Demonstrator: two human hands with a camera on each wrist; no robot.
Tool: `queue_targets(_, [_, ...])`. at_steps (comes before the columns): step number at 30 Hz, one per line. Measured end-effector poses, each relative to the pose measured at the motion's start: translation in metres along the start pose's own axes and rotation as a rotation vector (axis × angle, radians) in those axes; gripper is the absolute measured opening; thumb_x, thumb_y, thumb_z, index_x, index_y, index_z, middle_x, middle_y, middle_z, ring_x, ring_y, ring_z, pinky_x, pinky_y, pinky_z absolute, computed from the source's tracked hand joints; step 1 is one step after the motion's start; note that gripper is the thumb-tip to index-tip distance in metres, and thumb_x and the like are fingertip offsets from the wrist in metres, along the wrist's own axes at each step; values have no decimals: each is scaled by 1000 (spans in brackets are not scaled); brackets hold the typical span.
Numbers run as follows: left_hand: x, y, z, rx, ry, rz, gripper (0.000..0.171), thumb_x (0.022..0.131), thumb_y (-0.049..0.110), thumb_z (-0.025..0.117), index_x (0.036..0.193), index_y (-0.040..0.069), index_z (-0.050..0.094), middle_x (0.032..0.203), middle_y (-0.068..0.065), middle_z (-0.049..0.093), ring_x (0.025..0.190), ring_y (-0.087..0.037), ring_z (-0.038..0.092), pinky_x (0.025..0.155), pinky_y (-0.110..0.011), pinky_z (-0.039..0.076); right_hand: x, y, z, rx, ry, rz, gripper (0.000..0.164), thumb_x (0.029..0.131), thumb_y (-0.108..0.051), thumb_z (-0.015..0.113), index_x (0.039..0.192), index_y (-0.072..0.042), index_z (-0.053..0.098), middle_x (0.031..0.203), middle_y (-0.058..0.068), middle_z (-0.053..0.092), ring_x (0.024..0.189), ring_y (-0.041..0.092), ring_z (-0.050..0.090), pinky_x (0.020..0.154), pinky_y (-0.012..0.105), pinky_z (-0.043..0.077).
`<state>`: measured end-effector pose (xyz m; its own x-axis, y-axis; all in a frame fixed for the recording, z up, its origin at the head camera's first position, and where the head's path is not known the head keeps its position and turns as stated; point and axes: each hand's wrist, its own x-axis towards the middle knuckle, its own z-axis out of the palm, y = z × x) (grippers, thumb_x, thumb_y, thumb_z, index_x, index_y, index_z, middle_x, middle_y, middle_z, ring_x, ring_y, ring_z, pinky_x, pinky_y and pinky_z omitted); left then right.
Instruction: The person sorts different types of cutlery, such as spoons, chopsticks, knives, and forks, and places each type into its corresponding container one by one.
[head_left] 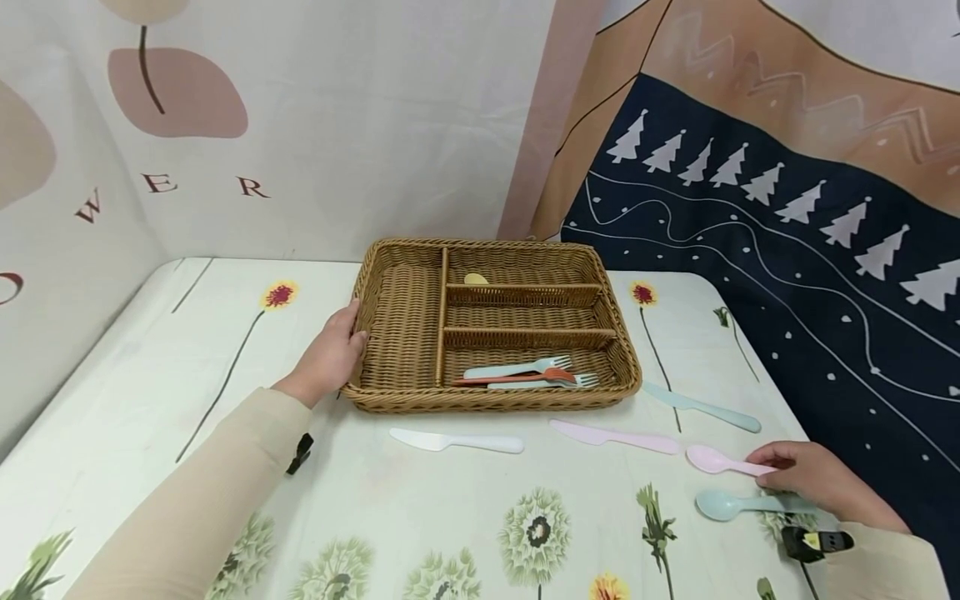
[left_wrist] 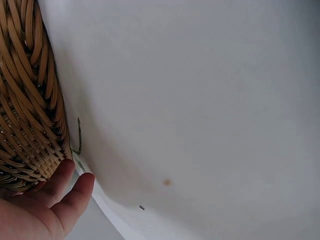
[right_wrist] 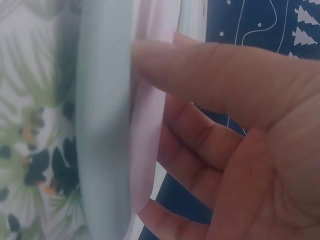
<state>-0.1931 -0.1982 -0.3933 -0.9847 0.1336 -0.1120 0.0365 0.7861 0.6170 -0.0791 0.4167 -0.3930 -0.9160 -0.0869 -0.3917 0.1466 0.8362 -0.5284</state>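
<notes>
At the left side of a brown wicker cutlery basket (head_left: pixel 405 400), my left hand (head_left: pixel 327 354) holds the rim, thumb toward the inside. In the left wrist view its fingers (left_wrist: pixel 75 197) lie against the basket's woven outer wall (left_wrist: pixel 30 95). Over on the right, my right hand (head_left: pixel 813 475) pinches the handle of a pink spoon (head_left: pixel 708 458) lying on the table. The right wrist view shows thumb and fingers at the pink handle (right_wrist: pixel 147 145), beside a pale blue spoon's handle (right_wrist: pixel 102 120). That pale blue spoon (head_left: pixel 720 505) lies just nearer to me.
A white knife (head_left: pixel 457 442), a pink knife (head_left: pixel 615 436) and a pale blue knife (head_left: pixel 705 408) lie on the flowered tablecloth. The front compartment holds pale blue forks (head_left: pixel 517 367) and an orange fork (head_left: pixel 510 377). A yellow utensil end (head_left: pixel 475 279) shows in the rear compartment.
</notes>
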Motion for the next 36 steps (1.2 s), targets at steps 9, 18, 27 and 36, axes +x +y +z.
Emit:
queue_targets(9, [-1, 1, -1, -3, 2, 2, 60, 106, 15, 29, 153, -2, -3, 156, -30, 8, 143, -46, 13, 115, -59, 15, 2, -5, 5, -13, 24, 31, 21, 85, -3, 64, 104, 7, 68, 86, 4, 66, 66, 9, 51, 56, 23, 44])
queue_targets(18, [-2, 0, -1, 1, 5, 3, 60, 106, 16, 28, 153, -2, -3, 156, -29, 9, 142, -46, 14, 115, -59, 16, 2, -8, 5, -66, 60, 67, 30, 83, -7, 67, 108, 9, 67, 88, 4, 67, 68, 11, 50, 56, 23, 43])
queue_targets(27, [-3, 1, -1, 0, 3, 2, 60, 106, 16, 28, 153, -1, -4, 156, -29, 8, 142, -47, 13, 115, -59, 16, -2, -17, -3, -143, 137, 15, 33, 86, -10, 67, 113, 8, 66, 103, 19, 66, 79, 14, 51, 58, 22, 43])
queue_targets(36, [-2, 1, -1, -4, 2, 4, 60, 106, 16, 29, 153, -1, -4, 156, -29, 8, 142, -47, 14, 115, -59, 16, 2, -40, -8, -178, 301, -105, 27, 88, -11, 67, 112, 1, 70, 106, 18, 65, 81, -1, 48, 59, 20, 43])
